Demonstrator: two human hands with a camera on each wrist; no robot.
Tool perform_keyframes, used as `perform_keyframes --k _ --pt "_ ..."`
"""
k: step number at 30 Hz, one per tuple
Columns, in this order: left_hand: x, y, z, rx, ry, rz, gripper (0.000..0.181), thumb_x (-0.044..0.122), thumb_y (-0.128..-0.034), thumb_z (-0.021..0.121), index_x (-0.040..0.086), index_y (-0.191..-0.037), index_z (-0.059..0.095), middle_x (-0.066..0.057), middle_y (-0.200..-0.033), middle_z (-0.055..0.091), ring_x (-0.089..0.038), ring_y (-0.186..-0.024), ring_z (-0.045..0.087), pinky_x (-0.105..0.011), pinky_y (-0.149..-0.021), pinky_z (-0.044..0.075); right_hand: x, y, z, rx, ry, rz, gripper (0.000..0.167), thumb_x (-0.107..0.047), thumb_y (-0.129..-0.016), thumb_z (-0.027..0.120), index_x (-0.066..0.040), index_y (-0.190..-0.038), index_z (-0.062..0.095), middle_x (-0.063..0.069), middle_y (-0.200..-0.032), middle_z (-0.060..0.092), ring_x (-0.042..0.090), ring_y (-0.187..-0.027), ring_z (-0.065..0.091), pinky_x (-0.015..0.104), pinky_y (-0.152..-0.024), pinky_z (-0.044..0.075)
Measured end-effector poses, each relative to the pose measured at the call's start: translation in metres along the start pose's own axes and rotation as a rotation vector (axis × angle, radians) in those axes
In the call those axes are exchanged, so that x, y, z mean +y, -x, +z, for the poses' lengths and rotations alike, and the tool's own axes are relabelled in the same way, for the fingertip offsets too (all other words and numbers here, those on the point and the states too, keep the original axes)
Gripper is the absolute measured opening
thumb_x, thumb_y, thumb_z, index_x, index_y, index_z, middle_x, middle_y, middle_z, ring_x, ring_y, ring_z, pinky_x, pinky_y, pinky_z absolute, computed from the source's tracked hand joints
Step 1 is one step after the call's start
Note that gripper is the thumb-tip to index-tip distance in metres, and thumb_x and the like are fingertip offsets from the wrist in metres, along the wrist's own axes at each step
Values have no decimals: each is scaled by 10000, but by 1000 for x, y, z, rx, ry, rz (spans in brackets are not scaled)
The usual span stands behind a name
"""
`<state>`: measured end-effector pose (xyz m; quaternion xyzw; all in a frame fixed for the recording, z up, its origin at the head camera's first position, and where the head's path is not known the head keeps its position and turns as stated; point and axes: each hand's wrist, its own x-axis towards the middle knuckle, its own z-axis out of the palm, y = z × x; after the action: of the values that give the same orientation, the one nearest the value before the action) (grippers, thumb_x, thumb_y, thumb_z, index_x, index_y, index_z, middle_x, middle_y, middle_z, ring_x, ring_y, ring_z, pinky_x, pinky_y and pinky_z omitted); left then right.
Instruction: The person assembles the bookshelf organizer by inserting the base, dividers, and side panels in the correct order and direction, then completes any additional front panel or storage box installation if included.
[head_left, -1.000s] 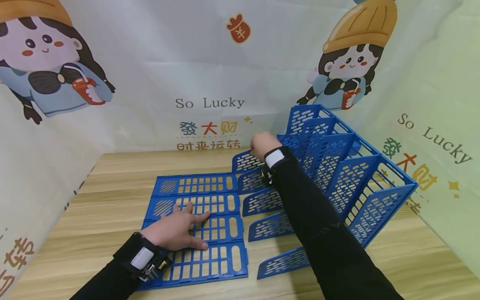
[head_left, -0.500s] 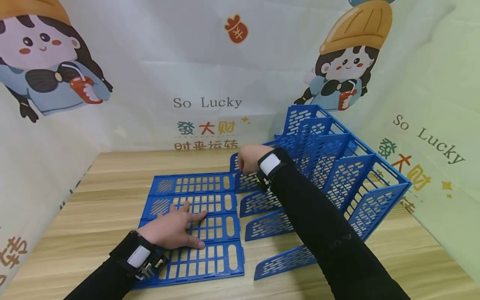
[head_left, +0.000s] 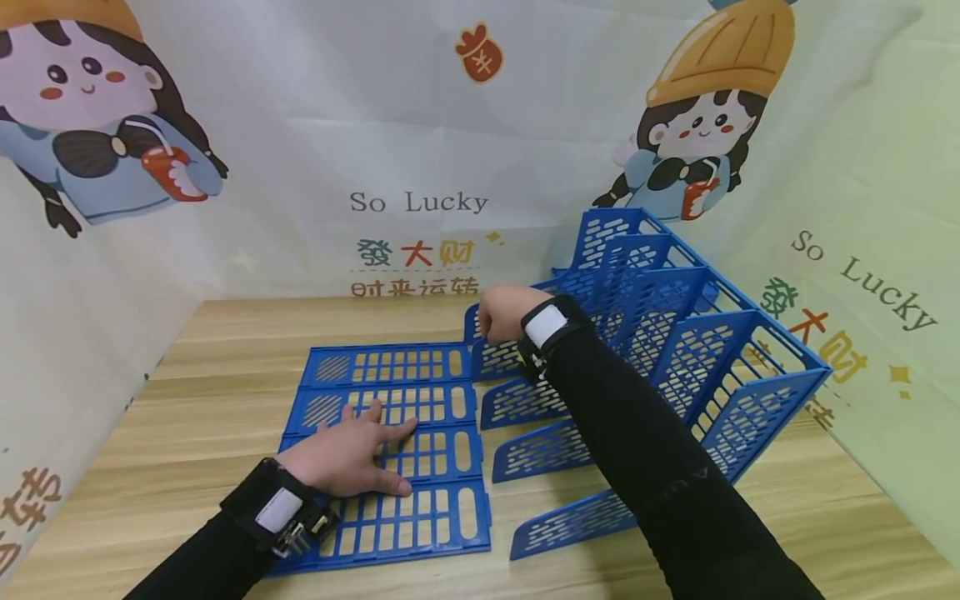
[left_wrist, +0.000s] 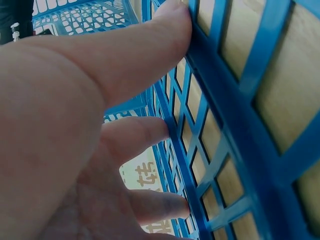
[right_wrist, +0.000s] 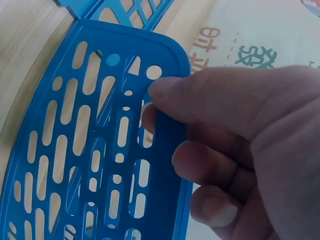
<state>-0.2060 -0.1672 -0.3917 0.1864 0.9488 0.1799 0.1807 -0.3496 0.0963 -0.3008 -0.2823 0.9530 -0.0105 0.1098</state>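
Note:
My left hand (head_left: 352,454) lies spread on a flat blue lattice panel (head_left: 442,521) made of joined strips. In the left wrist view its thumb (left_wrist: 170,30) and fingers touch the panel's ribs. The blue slotted file rack (head_left: 708,367) stands at the right, with several upright dividers facing left. My right hand (head_left: 510,312) is at the far end of that row. Seen from the right wrist, thumb and index finger pinch the rounded upper edge of a slotted divider (right_wrist: 65,125), while the other fingers curl beside it. In the head view the hand hides part of this divider.
The rack and panel rest on a wood-grain table (head_left: 217,358). A pale printed cloth (head_left: 300,167) hangs behind and along both sides. Nearer dividers (head_left: 540,450) stand between the panel and the right forearm.
My right hand has shifted slightly left and nearer to me, from the farthest divider to the one in front of it. The left hand stays on the panel.

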Motion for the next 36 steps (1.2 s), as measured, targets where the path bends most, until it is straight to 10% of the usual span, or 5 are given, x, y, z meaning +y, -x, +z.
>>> perform_keyframes --k 29,36 --pt "2 -3 3 12 -33 31 892 570 -917 847 218 -1663 507 -403 -1755 198 -791 -1527 114 -988 -1087 166 -21 5 7 78 53 -37 131 -163 -1050 746 -106 -1130 832 56 -1144 818 197 -996 747 371 -936 620" --pt "1 -3 2 17 -46 26 890 573 -915 847 217 -1659 512 -404 -1753 204 -798 -1520 118 -989 -1075 188 -44 49 -10 -155 23 25 156 -363 -940 893 -227 -914 822 -55 -885 763 120 -698 581 310 -685 507"
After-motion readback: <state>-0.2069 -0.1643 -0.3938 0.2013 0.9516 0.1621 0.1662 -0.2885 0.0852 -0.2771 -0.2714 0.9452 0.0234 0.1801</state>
